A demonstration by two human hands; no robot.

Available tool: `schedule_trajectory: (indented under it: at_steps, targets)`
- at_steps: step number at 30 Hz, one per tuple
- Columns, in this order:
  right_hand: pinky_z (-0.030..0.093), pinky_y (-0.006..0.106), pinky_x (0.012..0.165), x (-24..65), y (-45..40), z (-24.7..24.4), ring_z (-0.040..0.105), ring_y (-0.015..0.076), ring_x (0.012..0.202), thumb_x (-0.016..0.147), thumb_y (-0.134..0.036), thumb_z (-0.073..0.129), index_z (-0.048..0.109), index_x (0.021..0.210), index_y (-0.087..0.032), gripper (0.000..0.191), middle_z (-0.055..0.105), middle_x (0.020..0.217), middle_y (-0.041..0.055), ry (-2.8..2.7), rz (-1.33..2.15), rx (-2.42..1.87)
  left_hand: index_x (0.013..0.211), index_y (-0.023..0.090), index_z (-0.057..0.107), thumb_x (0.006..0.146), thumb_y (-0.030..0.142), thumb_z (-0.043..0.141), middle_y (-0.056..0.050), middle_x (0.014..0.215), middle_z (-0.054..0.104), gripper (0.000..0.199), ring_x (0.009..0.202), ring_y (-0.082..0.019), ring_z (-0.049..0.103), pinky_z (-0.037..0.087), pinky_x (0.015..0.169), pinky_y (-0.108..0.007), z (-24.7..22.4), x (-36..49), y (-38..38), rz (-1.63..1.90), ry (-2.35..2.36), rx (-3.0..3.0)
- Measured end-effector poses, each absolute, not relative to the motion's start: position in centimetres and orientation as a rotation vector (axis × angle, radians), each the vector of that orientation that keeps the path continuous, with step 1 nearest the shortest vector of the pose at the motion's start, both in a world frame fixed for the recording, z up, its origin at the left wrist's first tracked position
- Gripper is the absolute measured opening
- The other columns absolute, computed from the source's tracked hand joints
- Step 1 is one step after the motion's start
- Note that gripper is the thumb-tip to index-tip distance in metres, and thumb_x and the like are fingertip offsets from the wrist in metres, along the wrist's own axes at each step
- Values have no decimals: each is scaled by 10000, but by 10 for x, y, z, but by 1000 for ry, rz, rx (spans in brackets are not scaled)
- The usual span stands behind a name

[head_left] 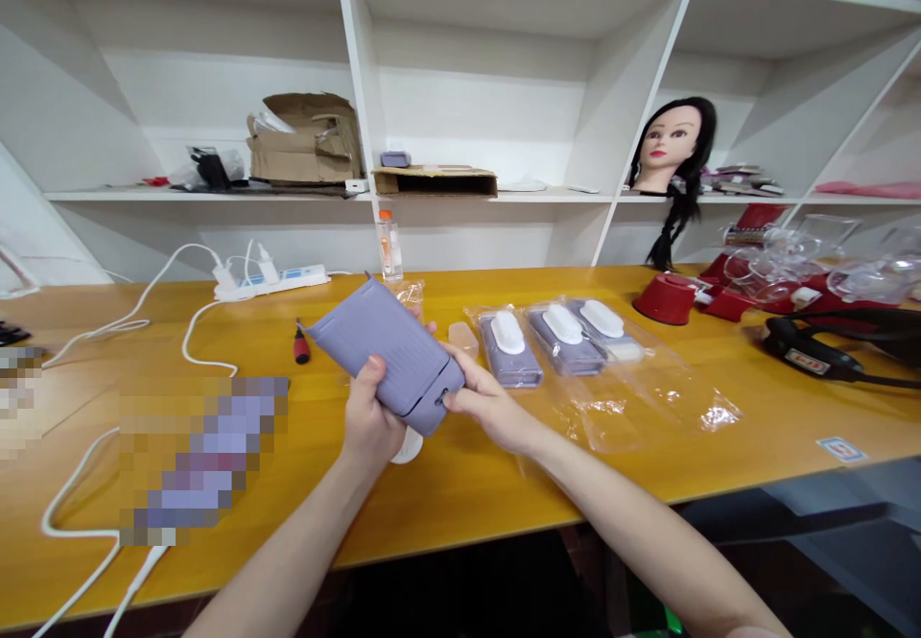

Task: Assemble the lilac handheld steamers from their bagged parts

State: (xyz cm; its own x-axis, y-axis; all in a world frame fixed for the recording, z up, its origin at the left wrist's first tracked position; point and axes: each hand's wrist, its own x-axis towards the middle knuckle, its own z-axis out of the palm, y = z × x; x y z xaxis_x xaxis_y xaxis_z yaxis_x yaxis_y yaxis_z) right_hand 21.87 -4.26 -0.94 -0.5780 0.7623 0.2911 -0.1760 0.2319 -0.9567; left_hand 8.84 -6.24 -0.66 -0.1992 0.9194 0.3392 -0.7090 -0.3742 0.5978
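Above the table I hold a lavender plastic device (392, 350) with a ribbed flat face, tilted with its lower end towards me. My left hand (374, 417) is closed around its left side, thumb on the face. At the lower end, my right hand (489, 403) grips the corner, its thumb by a small dark opening. A white rounded piece (408, 450) shows beneath the device; whether the two are joined I cannot tell. To the right lie three similar lavender devices with white oval tops (509, 333), on or in clear plastic bags (611, 417).
A red-and-black screwdriver (300, 342) lies left of my hands. Further left are a white power strip (273, 281), cables and a blurred phone-like object (216, 456). A bottle with an orange cap (389, 247) stands behind. Red-based machines (666, 299) and a black headset-like strap (813, 350) occupy the right.
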Motion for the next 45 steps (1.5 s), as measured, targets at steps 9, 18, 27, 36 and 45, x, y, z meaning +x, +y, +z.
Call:
schedule_trajectory:
  at_steps: [9,18,27,36,45]
  targets:
    - [418,246,653,215,-47,-2,432,106,687,618,-149,486,482,1108,-195,492,478,789,-33,-1665,1436,-583,1134,176,590,770,426,553,-102,1085,662,443,1090,-285,571,459,928,-419,-7,89,-62,1802,380,754]
    - [466,258,670,218,-51,-4,495,134,825,645,-171,508,301,1264,-208,654,477,1039,38,-1694,1433,-565,1143,164,578,722,363,600,-104,1111,648,466,1083,-292,572,460,926,-421,-6,91,-63,1777,349,749]
    - [282,435,1068,210,-59,-9,316,258,1288,487,-290,821,176,1303,-245,1041,287,1387,123,-1915,857,-767,1119,121,591,779,419,525,-116,1016,680,456,987,-267,626,467,913,-396,-2,97,-68,1808,411,597]
    - [320,435,1051,214,-57,-7,354,249,1267,533,-265,788,198,1289,-253,959,341,1356,102,-1992,820,-726,1143,124,581,745,422,564,-104,988,689,498,949,-258,640,470,905,-370,-6,101,-73,1791,526,519]
    - [326,418,1047,216,-55,-11,350,239,1270,562,-288,773,189,1310,-251,950,333,1357,98,-2017,760,-714,1172,156,569,748,371,549,-92,1005,686,477,964,-259,634,472,899,-382,-14,103,-72,1791,531,568]
